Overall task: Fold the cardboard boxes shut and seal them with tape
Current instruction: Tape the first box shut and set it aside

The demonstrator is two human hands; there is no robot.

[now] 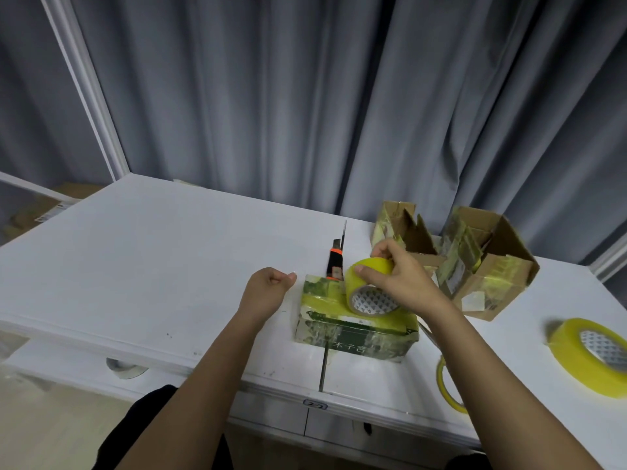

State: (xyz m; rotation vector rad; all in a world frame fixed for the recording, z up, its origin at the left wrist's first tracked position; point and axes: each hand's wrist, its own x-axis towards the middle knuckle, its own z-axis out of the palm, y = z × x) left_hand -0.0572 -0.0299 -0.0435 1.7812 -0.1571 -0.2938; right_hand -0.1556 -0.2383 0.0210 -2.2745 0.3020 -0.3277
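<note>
Head view: green box (356, 320) on table (152, 259) near edge, flaps shut, yellow tape across top. Right hand (400, 276) grips tape roll (369, 286) on it. Left hand (268, 290) curled, holds nothing. Farther back, two brown boxes (481, 262) open, insides hidden, likely untaped.

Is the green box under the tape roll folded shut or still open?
Shut: the green box has a flat top with yellow tape across it.

Head-worn view — forward, downward.
</note>
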